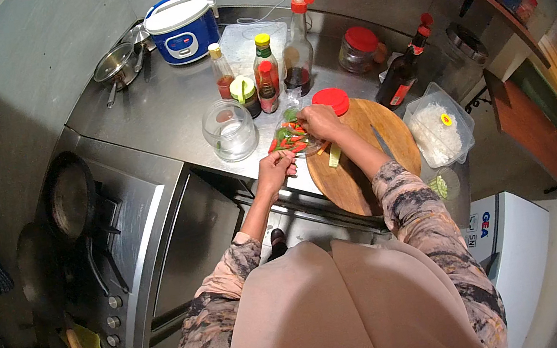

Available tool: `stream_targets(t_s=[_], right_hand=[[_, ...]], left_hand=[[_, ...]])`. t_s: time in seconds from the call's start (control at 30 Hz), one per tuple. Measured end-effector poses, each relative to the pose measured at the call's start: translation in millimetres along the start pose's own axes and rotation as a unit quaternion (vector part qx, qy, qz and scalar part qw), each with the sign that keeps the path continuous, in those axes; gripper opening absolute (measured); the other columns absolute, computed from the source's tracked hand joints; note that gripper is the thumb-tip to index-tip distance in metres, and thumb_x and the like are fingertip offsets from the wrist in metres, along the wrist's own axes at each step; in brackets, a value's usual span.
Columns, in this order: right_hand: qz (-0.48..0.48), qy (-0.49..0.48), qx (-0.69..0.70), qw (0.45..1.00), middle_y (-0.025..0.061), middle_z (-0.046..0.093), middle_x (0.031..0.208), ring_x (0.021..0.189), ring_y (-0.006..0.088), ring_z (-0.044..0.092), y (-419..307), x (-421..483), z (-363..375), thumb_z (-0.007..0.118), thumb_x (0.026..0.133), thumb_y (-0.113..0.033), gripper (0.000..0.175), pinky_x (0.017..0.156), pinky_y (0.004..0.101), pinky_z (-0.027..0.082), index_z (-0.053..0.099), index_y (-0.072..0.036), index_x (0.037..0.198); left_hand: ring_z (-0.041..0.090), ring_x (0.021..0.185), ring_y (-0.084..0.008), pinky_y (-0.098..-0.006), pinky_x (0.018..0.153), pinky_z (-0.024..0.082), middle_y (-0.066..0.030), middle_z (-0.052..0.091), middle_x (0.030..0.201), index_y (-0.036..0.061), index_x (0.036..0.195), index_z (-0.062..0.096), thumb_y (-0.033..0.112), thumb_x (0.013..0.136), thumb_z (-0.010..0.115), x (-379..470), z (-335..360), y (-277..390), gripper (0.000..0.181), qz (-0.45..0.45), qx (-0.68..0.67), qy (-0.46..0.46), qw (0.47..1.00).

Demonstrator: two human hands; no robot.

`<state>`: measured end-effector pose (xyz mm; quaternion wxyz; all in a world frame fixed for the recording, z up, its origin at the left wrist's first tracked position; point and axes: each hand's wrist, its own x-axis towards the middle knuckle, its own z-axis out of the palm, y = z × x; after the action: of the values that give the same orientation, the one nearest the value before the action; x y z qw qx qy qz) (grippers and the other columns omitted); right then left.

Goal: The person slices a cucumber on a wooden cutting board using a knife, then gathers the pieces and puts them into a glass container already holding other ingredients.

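A clear plastic bag of red and green chillies (pixel 290 138) lies on the steel counter at the left edge of a round wooden cutting board (pixel 391 130). My right hand (pixel 322 123) has its fingers on the upper part of the bag. My left hand (pixel 276 171) is at the bag's near end, fingertips pinched together by the chillies; whether it holds one is not clear. A piece of cucumber (pixel 334 156) and an orange strip (pixel 324 148) rest on the board, with a knife (pixel 380 140) to their right. An uncovered glass jar (pixel 231 137) stands left of the bag.
Sauce bottles (pixel 267 89) and a tall glass bottle (pixel 298 47) stand behind the bag, near a red lid (pixel 331 102). At right are a dark bottle (pixel 401 74), a plastic tub of rice (pixel 437 131) and a small glass (pixel 443 185). A stove with a pan (pixel 69 197) is at left.
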<state>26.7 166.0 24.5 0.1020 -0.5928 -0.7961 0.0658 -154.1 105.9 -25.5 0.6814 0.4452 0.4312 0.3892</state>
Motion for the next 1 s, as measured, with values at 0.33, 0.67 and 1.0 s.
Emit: stream_targets(t_s=[0.33,0.67,1.0], right_hand=[[0.014,-0.016,0.078,0.997,0.014,0.063,0.08,0.079,0.0316,0.061,6,-4,10,0.06,0.071,-0.013,0.013,0.065,0.0432,0.046,0.061,-0.007,0.083],[0.051,-0.013,0.091,0.994,0.0163,0.061,0.078,0.077,0.0332,0.06,1,-3,8,0.058,0.069,-0.011,0.013,0.066,0.0444,0.046,0.06,-0.008,0.081],[0.174,0.025,0.69,0.702,0.0015,0.06,0.067,0.047,0.007,0.052,-3,-32,-13,0.064,0.077,-0.006,0.009,0.038,0.0204,0.039,0.06,-0.004,0.085]], left_hand=[[0.054,0.06,-0.0082,-0.0207,0.057,0.048,-0.0043,0.057,0.076,-0.0026,0.09,0.057,0.006,0.088,0.05,2,8,-3,0.011,0.003,-0.024,0.003,1.0],[0.054,0.061,-0.0086,-0.0205,0.057,0.048,-0.0045,0.057,0.077,-0.0023,0.09,0.058,0.006,0.088,0.051,-2,9,-3,0.011,-0.005,-0.027,0.013,1.0],[0.054,0.065,-0.0065,-0.0182,0.06,0.047,-0.0017,0.057,0.08,-0.0014,0.108,0.056,0.008,0.089,0.051,-13,31,14,0.022,0.051,-0.124,0.021,0.991]])
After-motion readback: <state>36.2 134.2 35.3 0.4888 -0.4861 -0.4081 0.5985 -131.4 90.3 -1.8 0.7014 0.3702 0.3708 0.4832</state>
